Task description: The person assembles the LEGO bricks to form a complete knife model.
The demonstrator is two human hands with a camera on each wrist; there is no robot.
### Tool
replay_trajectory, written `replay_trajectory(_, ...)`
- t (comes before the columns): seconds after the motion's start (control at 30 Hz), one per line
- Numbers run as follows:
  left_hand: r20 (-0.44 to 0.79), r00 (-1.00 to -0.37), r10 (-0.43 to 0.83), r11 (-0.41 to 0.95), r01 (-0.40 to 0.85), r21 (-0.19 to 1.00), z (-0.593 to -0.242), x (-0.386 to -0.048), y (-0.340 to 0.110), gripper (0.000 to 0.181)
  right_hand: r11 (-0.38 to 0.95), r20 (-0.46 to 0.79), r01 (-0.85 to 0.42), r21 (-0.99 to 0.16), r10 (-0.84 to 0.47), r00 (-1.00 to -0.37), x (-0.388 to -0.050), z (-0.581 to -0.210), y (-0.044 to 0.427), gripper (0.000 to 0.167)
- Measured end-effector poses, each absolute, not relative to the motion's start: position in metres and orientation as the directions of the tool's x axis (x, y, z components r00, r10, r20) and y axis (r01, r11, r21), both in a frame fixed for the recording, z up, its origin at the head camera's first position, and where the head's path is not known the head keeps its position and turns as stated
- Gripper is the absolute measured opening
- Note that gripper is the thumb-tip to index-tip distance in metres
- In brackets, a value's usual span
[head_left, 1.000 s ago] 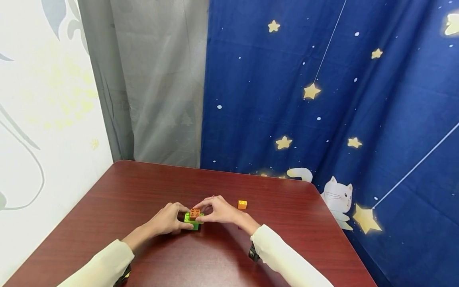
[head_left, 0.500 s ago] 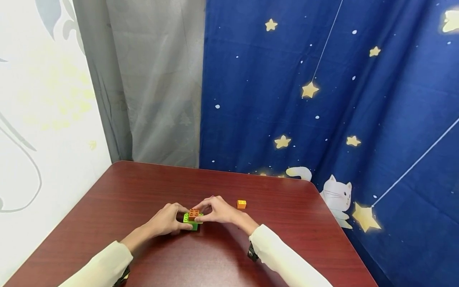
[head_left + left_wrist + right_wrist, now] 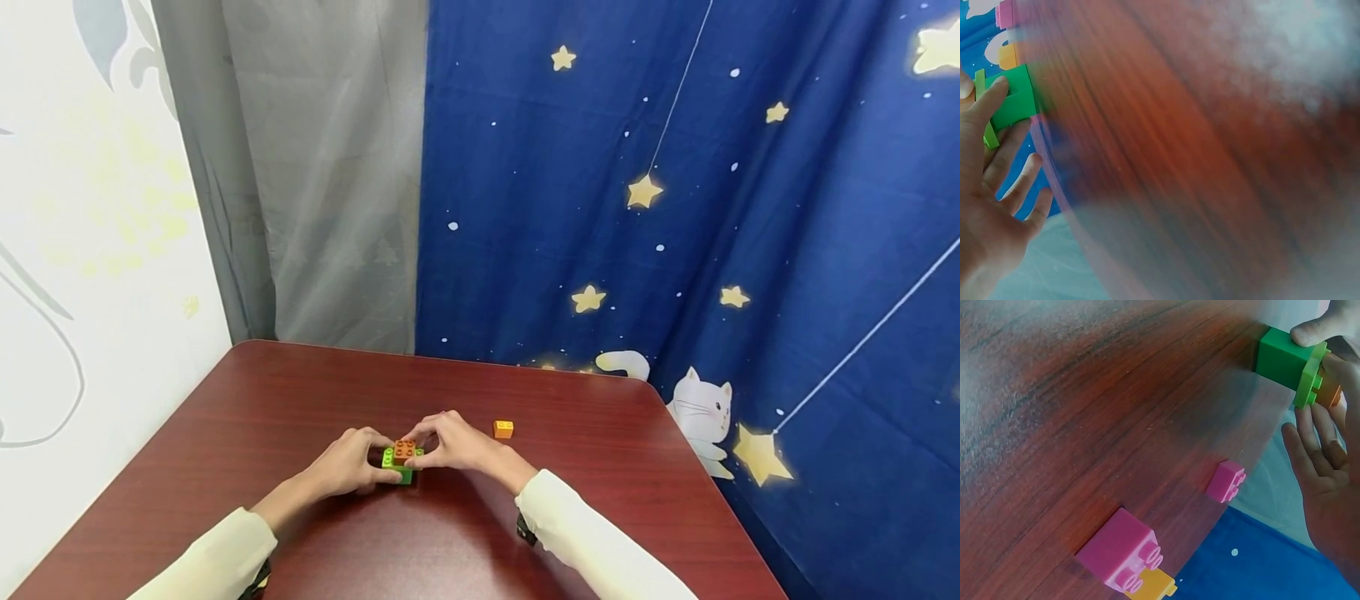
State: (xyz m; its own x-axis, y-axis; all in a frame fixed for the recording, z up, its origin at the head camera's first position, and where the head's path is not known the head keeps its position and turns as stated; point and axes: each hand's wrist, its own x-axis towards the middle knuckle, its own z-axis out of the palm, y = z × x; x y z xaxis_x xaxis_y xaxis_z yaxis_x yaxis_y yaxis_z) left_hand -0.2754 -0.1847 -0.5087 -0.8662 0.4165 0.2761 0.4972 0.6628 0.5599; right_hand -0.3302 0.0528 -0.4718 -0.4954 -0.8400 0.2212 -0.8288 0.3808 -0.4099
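Observation:
A small stack stands on the table: a dark green brick (image 3: 1282, 359) below, a thin light green studded plate (image 3: 1310, 378) over it, and an orange brick (image 3: 404, 451) on top. My left hand (image 3: 348, 461) grips the green pieces from the left, its thumb on the dark green brick's near side. From the right, my right hand (image 3: 453, 442) pinches the orange brick between thumb and fingers. Whether the orange brick is fully pressed onto the studs I cannot tell. In the left wrist view, the other fingers of the left hand (image 3: 991, 212) are spread apart.
A yellow-orange brick (image 3: 503, 429) lies to the right, beyond the right forearm. The right wrist view shows a larger pink brick (image 3: 1119, 547) beside it and a smaller pink brick (image 3: 1227, 481). Curtains hang behind the dark red table (image 3: 322, 375); a white wall (image 3: 97, 275) is at left.
The head view has shifted slightly. Both hands keep their grips on the stack, and the orange brick stays over the light green plate with barely any movement.

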Motion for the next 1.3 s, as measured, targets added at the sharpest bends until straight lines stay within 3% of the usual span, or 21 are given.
replay_trajectory(0.3,0.297,-0.857,0.421,0.667,0.514,0.539,-0.511,-0.277,-0.185,0.022,0.396,0.23,-0.83,-0.393,-0.832,-0.505,-0.329,-0.473,0.051,0.034)
replay_trajectory(0.63,0.286,-0.861,0.42,0.682,0.507,0.527,-0.508,-0.279,-0.185,0.029,0.404,0.233,-0.821,-0.403,-0.822,-0.519,-0.331,-0.48,0.052,0.036)
replay_trajectory(0.93,0.309,-0.851,0.425,0.682,0.525,0.509,-0.51,-0.277,-0.185,0.026,0.431,0.196,-0.836,-0.339,-0.837,-0.511,-0.323,-0.475,0.05,0.038)
replay_trajectory(1.3,0.298,-0.866,0.401,0.683,0.5,0.532,-0.508,-0.275,-0.184,0.026,0.426,0.275,-0.826,-0.369,-0.799,-0.535,-0.326,-0.487,0.05,0.035)
